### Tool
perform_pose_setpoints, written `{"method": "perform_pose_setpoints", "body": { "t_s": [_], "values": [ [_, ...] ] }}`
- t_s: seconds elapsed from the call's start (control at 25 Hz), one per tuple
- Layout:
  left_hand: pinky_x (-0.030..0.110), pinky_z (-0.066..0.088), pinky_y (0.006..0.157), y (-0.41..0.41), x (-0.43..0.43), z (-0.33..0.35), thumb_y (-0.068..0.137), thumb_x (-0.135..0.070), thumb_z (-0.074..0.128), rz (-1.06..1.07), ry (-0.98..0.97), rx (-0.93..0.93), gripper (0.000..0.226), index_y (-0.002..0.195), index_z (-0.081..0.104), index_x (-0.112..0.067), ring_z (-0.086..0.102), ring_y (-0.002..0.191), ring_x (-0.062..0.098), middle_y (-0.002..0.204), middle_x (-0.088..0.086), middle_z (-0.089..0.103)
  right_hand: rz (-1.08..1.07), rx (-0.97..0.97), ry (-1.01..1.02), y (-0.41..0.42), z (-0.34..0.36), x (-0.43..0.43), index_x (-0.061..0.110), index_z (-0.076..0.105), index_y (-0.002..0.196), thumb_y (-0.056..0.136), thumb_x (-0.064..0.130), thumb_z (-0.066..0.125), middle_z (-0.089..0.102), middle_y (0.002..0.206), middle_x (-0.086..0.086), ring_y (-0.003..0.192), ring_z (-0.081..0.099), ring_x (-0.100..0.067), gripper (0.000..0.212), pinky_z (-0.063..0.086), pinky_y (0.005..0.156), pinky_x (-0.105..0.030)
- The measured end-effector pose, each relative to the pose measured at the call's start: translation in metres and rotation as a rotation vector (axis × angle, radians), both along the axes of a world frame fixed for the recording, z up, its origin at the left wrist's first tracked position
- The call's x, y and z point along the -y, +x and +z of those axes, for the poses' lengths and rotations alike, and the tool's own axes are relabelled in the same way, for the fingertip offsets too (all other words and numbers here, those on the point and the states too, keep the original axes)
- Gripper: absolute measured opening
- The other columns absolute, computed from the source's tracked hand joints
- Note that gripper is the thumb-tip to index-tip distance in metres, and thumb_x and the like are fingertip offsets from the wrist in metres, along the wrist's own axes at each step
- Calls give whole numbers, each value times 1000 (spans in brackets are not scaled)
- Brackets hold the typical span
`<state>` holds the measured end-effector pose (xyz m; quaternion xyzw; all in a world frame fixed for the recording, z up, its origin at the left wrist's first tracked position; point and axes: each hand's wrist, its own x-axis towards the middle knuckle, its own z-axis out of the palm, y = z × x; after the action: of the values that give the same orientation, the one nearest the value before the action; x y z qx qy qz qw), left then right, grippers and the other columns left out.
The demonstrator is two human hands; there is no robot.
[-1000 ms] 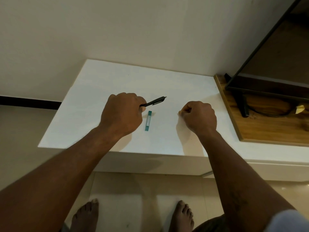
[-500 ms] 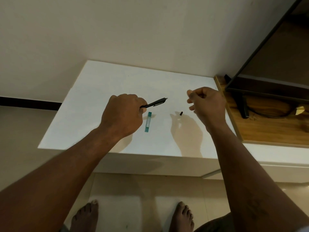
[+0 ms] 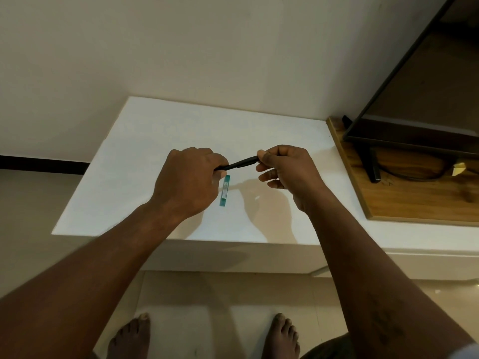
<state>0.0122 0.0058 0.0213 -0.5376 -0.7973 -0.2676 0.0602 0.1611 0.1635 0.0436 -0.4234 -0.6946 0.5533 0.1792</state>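
Note:
A slim black pen (image 3: 239, 162) is held a little above the white tabletop (image 3: 160, 130). My left hand (image 3: 189, 180) grips its rear end in a closed fist. My right hand (image 3: 283, 168) pinches the pen's front end between thumb and forefinger, the other fingers loosely spread below. A small teal strip-shaped case (image 3: 224, 190) lies flat on the table just under the pen, between the two hands. A tiny pale speck (image 3: 257, 197) sits on the table near my right wrist.
A wooden board (image 3: 404, 200) adjoins the table on the right, carrying a dark screen (image 3: 420, 99) on a black stand with a cable. A wall runs behind the table. Bare feet stand on the tiled floor (image 3: 207, 307) below the table's front edge.
My right hand rose from the tabletop, left a small dark piece there briefly, then moved left and took hold of the pen's tip. That piece is no longer visible. My left hand barely moved.

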Motion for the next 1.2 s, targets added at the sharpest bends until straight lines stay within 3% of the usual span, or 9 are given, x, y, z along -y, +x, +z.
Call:
{"method": "perform_pose_setpoints", "body": {
  "t_s": [0.48, 0.64, 0.76, 0.88, 1.04, 1.2],
  "values": [
    [46, 53, 84, 4, -1, 1, 97, -27, 65, -19, -4, 3, 18, 111, 78, -26, 69, 83, 25, 91, -4, 76, -90, 1, 78, -3, 1, 3, 15, 69, 77, 97, 21, 71, 74, 70, -1, 60, 71, -13, 21, 52, 61, -28],
    [45, 52, 87, -4, 3, -1, 97, -25, 65, 34, -47, 34, 18, 110, 77, -25, 69, 85, 25, 95, -4, 76, -262, -43, 84, 3, 0, -10, 12, 72, 81, 96, 13, 66, 74, 75, 2, 57, 70, -10, 17, 52, 54, -22],
    [45, 55, 84, -9, 4, 0, 96, -27, 65, 90, -48, 87, 17, 107, 78, -25, 70, 85, 27, 96, -3, 77, -295, 32, 321, 13, -5, -21, 15, 75, 84, 96, 24, 73, 77, 80, 6, 66, 74, -10, 16, 56, 64, -28],
    [40, 57, 79, -4, 2, 1, 94, -29, 64, 106, -61, 113, 18, 105, 79, -26, 71, 83, 26, 92, -4, 79, -86, 242, 587, 11, -18, -17, 25, 78, 84, 94, 30, 77, 75, 83, 13, 78, 71, -11, 11, 52, 65, -25],
    [36, 57, 75, -2, 3, 1, 93, -31, 64, 134, -89, 136, 18, 103, 79, -26, 71, 79, 23, 90, -6, 79, 17, 450, 857, 3, -35, -11, 27, 82, 90, 94, 26, 75, 70, 94, 2, 87, 66, -22, 8, 50, 66, -31],
    [35, 58, 74, -2, 4, 2, 93, -31, 65, 147, -98, 156, 18, 103, 79, -27, 71, 79, 22, 89, -6, 79, 21, 506, 876, 3, -47, -7, 22, 83, 96, 95, 27, 75, 71, 99, -2, 100, 65, -27, 9, 52, 72, -34]
  ]
}}
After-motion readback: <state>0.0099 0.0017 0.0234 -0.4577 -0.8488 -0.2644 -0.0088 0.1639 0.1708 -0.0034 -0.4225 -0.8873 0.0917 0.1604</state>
